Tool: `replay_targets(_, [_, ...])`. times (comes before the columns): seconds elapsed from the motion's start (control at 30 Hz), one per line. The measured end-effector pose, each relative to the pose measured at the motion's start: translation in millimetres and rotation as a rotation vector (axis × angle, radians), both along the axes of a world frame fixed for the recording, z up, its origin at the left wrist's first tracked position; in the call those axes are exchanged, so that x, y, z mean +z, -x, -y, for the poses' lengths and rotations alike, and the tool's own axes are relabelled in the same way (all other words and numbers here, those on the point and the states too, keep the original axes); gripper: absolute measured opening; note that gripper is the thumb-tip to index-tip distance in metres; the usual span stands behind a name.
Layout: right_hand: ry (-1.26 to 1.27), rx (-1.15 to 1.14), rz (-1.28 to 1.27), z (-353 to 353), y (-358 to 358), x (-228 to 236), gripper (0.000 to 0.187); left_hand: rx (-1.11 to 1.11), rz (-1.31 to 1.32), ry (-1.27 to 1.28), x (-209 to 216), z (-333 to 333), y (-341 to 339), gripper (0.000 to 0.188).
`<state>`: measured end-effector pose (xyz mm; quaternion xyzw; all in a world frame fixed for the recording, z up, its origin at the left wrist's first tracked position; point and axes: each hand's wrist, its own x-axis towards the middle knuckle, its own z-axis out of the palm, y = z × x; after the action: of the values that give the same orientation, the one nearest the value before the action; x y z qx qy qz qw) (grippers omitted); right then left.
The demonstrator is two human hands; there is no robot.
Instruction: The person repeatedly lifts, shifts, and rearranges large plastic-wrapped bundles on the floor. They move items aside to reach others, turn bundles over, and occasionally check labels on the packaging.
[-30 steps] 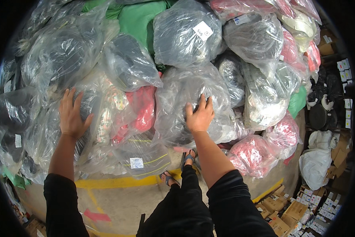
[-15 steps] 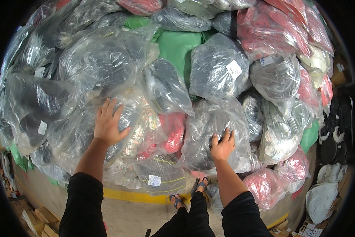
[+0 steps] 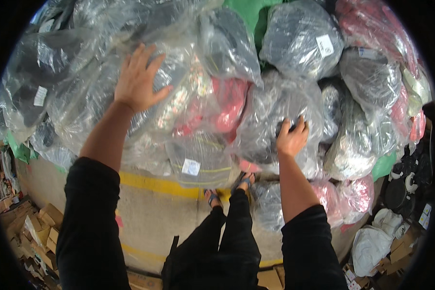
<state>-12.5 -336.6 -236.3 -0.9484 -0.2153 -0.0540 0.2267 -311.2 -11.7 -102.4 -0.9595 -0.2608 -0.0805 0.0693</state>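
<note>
currently rests the wide-spread, empty-looking left grip [image 3: 137, 83] on a grey bag [image 3: 94, 94] left of the red bundle [image 3: 228, 99] and the half-curled right grip [image 3: 292, 140] on the near side of a roundish clear bag [image 3: 279, 101] just right of that bundle; cannot tell whether pinching it.

Black sleeves [image 3: 89, 203], black trousers [image 3: 239, 227] and 2 strappy sandals [image 3: 246, 181] are worn.
</note>
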Motion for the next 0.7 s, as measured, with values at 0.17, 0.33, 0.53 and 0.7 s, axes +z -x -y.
replay_targets(0.17, [-0.005,-0.009,0.029,0,-3,-8,0.063,-0.04,0.023,-0.092,-3,-3,0,0.073])
replay_targets(0.33, [-0.013,-0.018,0.038,-1,-3,-9,0.061,-0.046,0.03,-0.098,-4,-3,-1,0.073])
replay_targets(0.53, [-0.042,-0.011,0.031,1,-5,-11,0.059,-0.042,0.025,-0.113,-5,-4,0,0.072])
replay_targets(0.7, [-0.071,-0.005,0.029,1,-6,-13,0.057,-0.043,0.031,-0.103,-5,-4,0,0.072])
